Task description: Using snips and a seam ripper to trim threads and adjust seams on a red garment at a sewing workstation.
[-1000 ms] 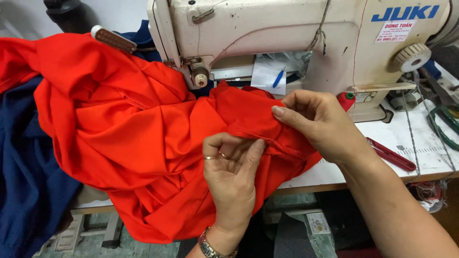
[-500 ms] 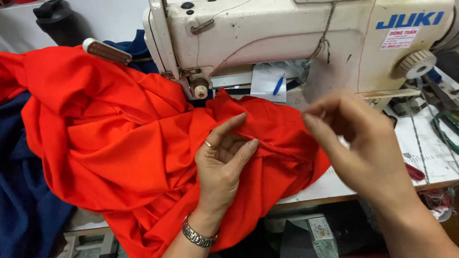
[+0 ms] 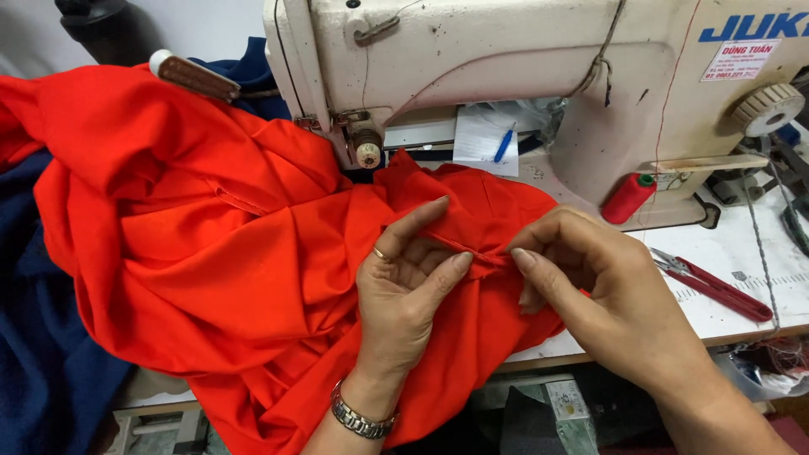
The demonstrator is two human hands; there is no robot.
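The red fabric (image 3: 211,253) lies heaped across the front edge of the sewing table (image 3: 742,253), spilling off toward 7 o'clock, its upper edge tucked under the needle end of the sewing machine (image 3: 506,76). A narrow folded ridge of it runs across the middle, and that ridge is what I hold. My left hand (image 3: 404,295) lies palm down on the cloth, thumb and forefinger pinched together on the ridge's left end; it wears a ring and a metal wristwatch (image 3: 361,417). My right hand (image 3: 607,295) comes in from 4 o'clock, thumb and forefinger closed on the ridge's right end, just beside my left fingertips.

At 12 o'clock from my hands, under the machine's arm, a white paper with a blue pen (image 3: 502,143) lies. At 2 o'clock a red thread spool (image 3: 628,198) stands against the machine's base. At 3 o'clock red-handled snips (image 3: 716,286) lie on the tabletop, near my right hand but apart from it. At 9 o'clock dark blue cloth (image 3: 42,371) hangs beneath the red.
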